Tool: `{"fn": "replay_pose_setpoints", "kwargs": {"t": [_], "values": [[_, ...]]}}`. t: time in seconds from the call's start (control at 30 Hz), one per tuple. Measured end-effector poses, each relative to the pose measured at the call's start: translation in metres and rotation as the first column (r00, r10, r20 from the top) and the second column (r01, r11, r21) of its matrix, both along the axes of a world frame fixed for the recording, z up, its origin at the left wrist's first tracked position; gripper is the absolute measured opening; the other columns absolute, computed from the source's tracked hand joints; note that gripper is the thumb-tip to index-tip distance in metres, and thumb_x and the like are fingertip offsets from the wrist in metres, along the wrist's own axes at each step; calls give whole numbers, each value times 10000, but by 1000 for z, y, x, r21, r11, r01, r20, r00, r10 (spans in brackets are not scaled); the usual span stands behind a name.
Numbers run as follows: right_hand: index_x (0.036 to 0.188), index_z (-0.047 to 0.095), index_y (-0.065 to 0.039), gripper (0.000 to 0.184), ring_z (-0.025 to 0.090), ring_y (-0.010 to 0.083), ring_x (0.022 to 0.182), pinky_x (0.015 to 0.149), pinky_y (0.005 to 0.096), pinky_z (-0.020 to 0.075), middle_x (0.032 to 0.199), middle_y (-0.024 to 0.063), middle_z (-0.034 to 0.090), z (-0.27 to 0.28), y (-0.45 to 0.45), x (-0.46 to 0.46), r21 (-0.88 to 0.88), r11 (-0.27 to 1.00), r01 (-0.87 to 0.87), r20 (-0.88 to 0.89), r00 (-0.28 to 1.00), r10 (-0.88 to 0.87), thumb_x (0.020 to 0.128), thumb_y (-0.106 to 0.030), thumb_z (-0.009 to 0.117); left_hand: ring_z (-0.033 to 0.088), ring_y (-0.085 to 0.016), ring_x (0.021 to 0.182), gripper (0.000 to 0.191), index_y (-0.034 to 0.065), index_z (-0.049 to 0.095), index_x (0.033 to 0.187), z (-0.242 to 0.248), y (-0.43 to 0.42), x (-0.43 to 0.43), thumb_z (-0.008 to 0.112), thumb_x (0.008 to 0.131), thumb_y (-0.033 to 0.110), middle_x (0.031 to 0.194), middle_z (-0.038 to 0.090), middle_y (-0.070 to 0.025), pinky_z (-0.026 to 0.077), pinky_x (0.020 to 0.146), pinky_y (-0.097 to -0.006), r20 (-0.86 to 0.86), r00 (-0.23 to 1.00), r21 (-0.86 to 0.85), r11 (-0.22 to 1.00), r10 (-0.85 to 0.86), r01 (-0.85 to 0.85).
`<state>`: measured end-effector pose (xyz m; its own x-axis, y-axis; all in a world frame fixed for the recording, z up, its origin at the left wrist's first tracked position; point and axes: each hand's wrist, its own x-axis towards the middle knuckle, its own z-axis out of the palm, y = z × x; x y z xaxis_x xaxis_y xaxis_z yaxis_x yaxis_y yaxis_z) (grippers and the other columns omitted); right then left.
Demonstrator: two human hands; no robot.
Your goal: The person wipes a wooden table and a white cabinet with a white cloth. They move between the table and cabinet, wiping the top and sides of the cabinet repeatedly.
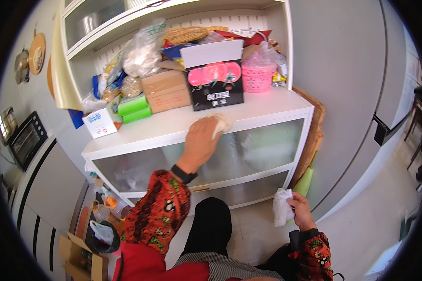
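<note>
My left hand (200, 142) presses a cream cloth (222, 123) onto the white top of a cabinet (151, 131), near its front edge. Just behind the cloth stands a black cardboard box (216, 86) with tomatoes printed on it and its white flap raised. Low on the right, my right hand (302, 210) grips a white textured cloth (282, 208), which hangs in the air in front of the cabinet. Frosted panels (263, 147) form the cabinet's front below the top.
Along the shelf stand a pink basket (258, 78), a brown carton (167, 91), green boxes (134, 108) and a white box (100, 123). A wooden board (311, 123) leans between cabinet and grey refrigerator (341, 87). At lower left are plastic bottles (100, 210) and an open carton (70, 254).
</note>
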<state>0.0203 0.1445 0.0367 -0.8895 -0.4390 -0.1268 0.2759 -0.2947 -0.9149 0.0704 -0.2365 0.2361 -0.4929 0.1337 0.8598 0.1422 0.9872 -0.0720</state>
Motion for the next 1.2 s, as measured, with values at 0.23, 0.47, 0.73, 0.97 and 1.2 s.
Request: {"fn": "replay_pose_setpoints", "kwargs": {"t": [0.23, 0.47, 0.73, 0.97, 1.2], "values": [[1203, 646, -3, 270, 673, 176, 957, 872, 321, 540, 1070, 74, 701, 17, 9, 8, -64, 998, -27, 0, 1000, 27, 938, -9, 596, 635, -375, 1045, 344, 30, 618, 1175, 4, -5, -2, 709, 883, 187, 1127, 685, -178, 479, 934, -467, 62, 989, 79, 987, 135, -140], [1225, 637, 0, 285, 680, 181, 986, 908, 337, 536, 1091, 80, 707, 20, 3, 1, -125, 992, -17, 15, 1000, 19, 947, -22, 576, 577, -348, 1205, 381, 23, 607, 1232, -9, 61, -62, 703, 887, 153, 1266, 637, -176, 427, 1042, -481, -52, 998, -89, 995, 30, -34], [1296, 574, -10, 329, 663, 233, 1086, 999, 403, 518, 1198, 110, 678, 13, 25, -16, -385, 914, 131, 64, 991, -115, 975, -74, 547, 658, -254, 1015, 318, -4, 604, 1228, -46, 106, -24, 597, 1026, 242, 1158, 682, -99, 510, 894, -323, -73, 805, 928, 256, -588, 271], [1361, 513, -20, 373, 629, 298, 1176, 1048, 476, 486, 1285, 125, 644, 4, 43, -36, -577, 779, 245, 150, 969, -193, 1025, -181, 477, 651, -262, 1141, 424, -1, 527, 1372, -103, 130, -4, 574, 1039, 256, 1274, 646, -142, 519, 997, -388, -630, 463, 675, -734, -624, -71], [1308, 577, -30, 391, 665, 315, 1100, 982, 495, 530, 1214, 142, 683, -15, 49, -33, -660, 715, 232, 243, 966, -89, 1045, -278, 428, 668, -302, 1137, 519, -30, 505, 1391, -160, 131, -20, 598, 881, -38, 1258, 660, -159, 543, 981, -426, -492, 339, 850, -527, -802, -14]]}}
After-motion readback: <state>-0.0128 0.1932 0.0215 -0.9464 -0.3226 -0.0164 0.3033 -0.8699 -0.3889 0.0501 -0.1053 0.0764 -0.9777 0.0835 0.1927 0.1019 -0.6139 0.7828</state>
